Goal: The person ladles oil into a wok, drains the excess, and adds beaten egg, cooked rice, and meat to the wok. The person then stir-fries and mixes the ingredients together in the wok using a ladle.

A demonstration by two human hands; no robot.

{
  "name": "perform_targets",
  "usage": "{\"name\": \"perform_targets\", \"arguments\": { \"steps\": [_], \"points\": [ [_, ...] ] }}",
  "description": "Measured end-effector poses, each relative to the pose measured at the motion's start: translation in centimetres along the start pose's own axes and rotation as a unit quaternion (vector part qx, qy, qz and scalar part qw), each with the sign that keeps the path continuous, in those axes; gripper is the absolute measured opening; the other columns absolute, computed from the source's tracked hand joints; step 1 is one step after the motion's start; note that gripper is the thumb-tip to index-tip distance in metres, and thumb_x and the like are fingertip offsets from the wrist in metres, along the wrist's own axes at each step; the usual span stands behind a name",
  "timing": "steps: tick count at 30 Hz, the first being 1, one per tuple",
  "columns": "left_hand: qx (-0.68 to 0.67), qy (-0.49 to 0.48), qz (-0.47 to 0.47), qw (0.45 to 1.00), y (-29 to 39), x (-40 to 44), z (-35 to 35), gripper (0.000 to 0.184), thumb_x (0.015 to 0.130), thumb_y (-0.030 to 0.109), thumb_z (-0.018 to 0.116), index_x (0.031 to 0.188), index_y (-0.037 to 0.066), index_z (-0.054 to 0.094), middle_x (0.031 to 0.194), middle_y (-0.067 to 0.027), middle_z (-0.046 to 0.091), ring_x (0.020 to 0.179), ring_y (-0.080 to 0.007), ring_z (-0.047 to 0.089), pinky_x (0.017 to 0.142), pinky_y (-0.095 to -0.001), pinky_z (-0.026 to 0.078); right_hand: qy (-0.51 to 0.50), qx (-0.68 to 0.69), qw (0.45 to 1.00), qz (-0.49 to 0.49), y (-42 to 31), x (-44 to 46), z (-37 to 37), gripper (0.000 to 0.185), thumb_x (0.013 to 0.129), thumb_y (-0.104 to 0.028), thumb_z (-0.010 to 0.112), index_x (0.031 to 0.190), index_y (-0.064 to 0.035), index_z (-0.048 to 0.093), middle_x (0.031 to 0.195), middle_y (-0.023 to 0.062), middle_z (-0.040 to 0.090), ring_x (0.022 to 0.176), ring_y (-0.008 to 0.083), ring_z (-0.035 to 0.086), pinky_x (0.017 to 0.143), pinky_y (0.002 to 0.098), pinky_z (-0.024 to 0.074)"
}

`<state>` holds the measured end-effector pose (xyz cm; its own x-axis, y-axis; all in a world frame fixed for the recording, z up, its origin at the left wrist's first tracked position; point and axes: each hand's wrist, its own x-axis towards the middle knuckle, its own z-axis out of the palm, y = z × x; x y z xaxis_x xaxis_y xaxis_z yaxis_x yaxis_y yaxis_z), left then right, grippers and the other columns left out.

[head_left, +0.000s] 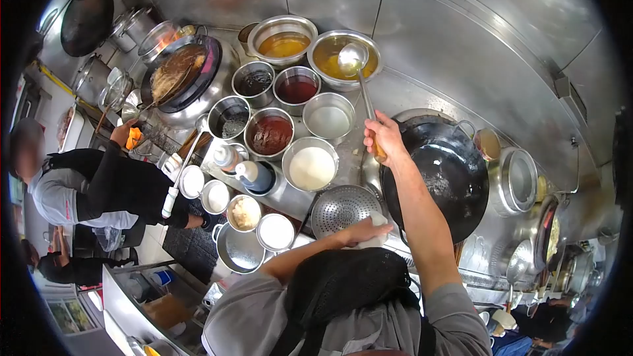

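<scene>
My right hand (386,137) is closed round the wooden-ended handle of a metal ladle (353,59). The ladle's bowl is over a steel bowl of yellow liquid (329,76) at the back. Below and to the right of that hand sits a large black wok (455,181) with a shiny, wet-looking inside. My left hand (362,232) is closed on a pale folded cloth (377,234) near the wok's left rim. A perforated strainer (343,207) lies just beyond the left hand.
Steel pots of sauces and powders, one with white contents (310,168), stand left of the strainer. A second bowl of yellow liquid (283,44) is at the back. At left, a co-worker (99,184) stands by another wok (181,76) holding food.
</scene>
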<state>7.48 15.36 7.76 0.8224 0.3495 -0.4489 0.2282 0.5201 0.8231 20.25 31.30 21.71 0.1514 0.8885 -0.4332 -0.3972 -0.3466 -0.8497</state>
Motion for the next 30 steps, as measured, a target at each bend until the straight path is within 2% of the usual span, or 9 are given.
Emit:
{"name": "perform_targets", "arguments": {
  "steps": [5,8,13,16,19,23,25,28,30],
  "points": [
    [-0.101,0.018,-0.018,0.995,1.2,-4.1,-2.6,0.047,0.096,0.041,0.068,0.122,0.002,0.061,0.105,-0.0075,0.067,0.09,-0.0151,0.064,0.076,-0.0314,0.053,-0.04,0.122,0.992,-0.004,-0.4,-0.2,-1.0,0.072,0.096,-0.01,0.061,0.156,-0.0108,0.02,0.075,0.0074,0.057,0.051,0.0132,0.052,0.042,0.0278,0.0423],
    [-0.113,0.078,0.004,0.991,1.7,-6.0,-3.3,0.046,0.095,0.039,0.069,0.124,0.004,0.059,0.108,-0.0071,0.067,0.093,-0.0149,0.065,0.077,-0.0308,0.055,-0.038,0.14,0.989,-0.02,-1.2,-1.8,-0.6,0.067,0.097,-0.011,0.061,0.154,-0.0117,0.024,0.077,0.0078,0.058,0.051,0.0131,0.05,0.042,0.0276,0.0414],
    [-0.116,0.108,0.048,0.986,0.2,-7.0,-4.5,0.047,0.095,0.039,0.07,0.127,0.006,0.057,0.104,-0.005,0.066,0.09,-0.0149,0.064,0.074,-0.0309,0.055,-0.069,0.126,0.988,-0.052,-2.4,-3.2,-0.8,0.079,0.095,-0.01,0.061,0.158,-0.0064,0.013,0.075,0.0063,0.056,0.053,0.0138,0.052,0.043,0.0287,0.0433],
    [-0.109,0.113,0.005,0.988,1.6,-8.4,-3.9,0.046,0.094,0.036,0.072,0.126,0.006,0.058,0.104,-0.0042,0.066,0.09,-0.0137,0.064,0.072,-0.031,0.054,-0.068,0.117,0.989,-0.064,-2.6,-3.6,-1.0,0.081,0.095,-0.011,0.062,0.158,-0.0069,0.012,0.076,0.006,0.057,0.053,0.0135,0.052,0.043,0.0285,0.0433],
    [-0.116,0.137,0.005,0.984,1.2,-8.5,-3.4,0.041,0.092,0.029,0.075,0.121,0.005,0.061,0.109,-0.0056,0.067,0.098,-0.0156,0.064,0.084,-0.0331,0.054,-0.049,0.086,0.993,-0.068,-2.3,-3.3,-1.3,0.08,0.095,-0.012,0.062,0.159,-0.0074,0.012,0.076,0.0058,0.057,0.053,0.0133,0.052,0.043,0.0279,0.0431],
    [-0.04,0.124,0.074,0.989,-2.0,-7.2,-3.9,0.046,0.092,0.031,0.075,0.126,0.006,0.057,0.104,-0.0038,0.066,0.091,-0.0134,0.063,0.073,-0.0308,0.054,-0.033,0.082,0.994,-0.061,-1.8,-3.4,-2.4,0.079,0.096,-0.013,0.063,0.159,-0.0082,0.014,0.076,0.0062,0.057,0.052,0.0131,0.052,0.042,0.0272,0.0423],
    [-0.056,0.13,0.092,0.986,-2.4,-7.3,-3.3,0.048,0.091,0.028,0.076,0.128,0.005,0.055,0.105,-0.0041,0.066,0.091,-0.0137,0.064,0.074,-0.0308,0.054,-0.042,0.129,0.989,-0.063,-1.7,-4.6,-3.6,0.074,0.097,-0.012,0.061,0.157,-0.0093,0.02,0.076,0.0066,0.056,0.051,0.0129,0.051,0.042,0.0267,0.0419],
    [-0.094,0.152,0.046,0.983,-1.8,-8.4,-2.0,0.05,0.091,0.025,0.076,0.13,0.004,0.053,0.107,-0.0047,0.065,0.093,-0.0138,0.064,0.075,-0.0307,0.054,-0.094,0.199,0.974,-0.058,-1.6,-8.0,-6.9,0.064,0.098,-0.011,0.059,0.153,-0.0113,0.028,0.076,0.007,0.056,0.05,0.0122,0.051,0.041,0.0259,0.0416],
    [-0.1,0.178,0.065,0.977,-2.7,-8.3,-1.5,0.053,0.09,0.026,0.077,0.13,0.002,0.052,0.114,-0.0073,0.065,0.101,-0.0175,0.063,0.084,-0.0334,0.053,-0.121,0.239,0.962,-0.048,-1.7,-12.0,-9.4,0.052,0.099,-0.01,0.056,0.147,-0.0139,0.037,0.076,0.0072,0.056,0.05,0.011,0.05,0.041,0.0247,0.0405]
  ]
}}
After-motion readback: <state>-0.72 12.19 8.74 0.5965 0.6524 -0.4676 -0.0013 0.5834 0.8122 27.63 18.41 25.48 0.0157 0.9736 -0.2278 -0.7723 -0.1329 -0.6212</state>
